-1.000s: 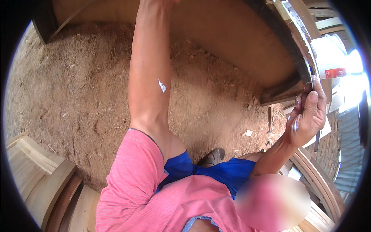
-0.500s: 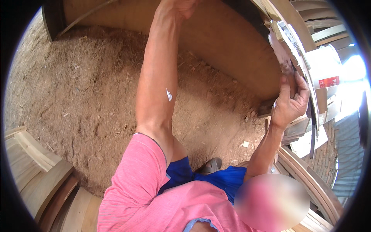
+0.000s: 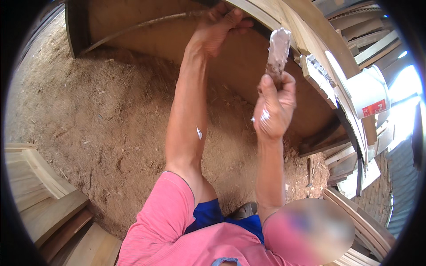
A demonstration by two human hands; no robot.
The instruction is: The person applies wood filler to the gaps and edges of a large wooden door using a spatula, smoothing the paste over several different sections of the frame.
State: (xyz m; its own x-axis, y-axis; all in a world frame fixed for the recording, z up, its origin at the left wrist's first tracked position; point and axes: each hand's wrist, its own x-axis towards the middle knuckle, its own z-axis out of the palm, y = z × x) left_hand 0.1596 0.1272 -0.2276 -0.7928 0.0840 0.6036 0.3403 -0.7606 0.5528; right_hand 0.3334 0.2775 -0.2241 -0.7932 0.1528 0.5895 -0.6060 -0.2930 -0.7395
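My right hand [image 3: 276,108] is closed round the lower end of a flat spreader stick [image 3: 279,48], held upright in front of the curved wooden piece. Thick white paste covers its upper part, and white smears mark the hand near the thumb. Up by the rim of the curved wooden piece [image 3: 284,15], my left hand [image 3: 215,31] has its fingers apart, the tips partly hidden against the dark underside. More white paste [image 3: 317,68] lies along the splintered edge of that piece, right of the stick. A white dab sits on my left forearm.
A white bucket [image 3: 370,88] with a red label stands beyond the rim at the right. Stacked timber [image 3: 372,44] lies behind it. Curved boards [image 3: 57,213] are piled at the lower left, and wood shavings [image 3: 111,124] cover the ground.
My right hand has pulled the spreader stick away from the rim, moving left and raising it into plain view. My left hand sits lower in the picture, with its fingers now showing.
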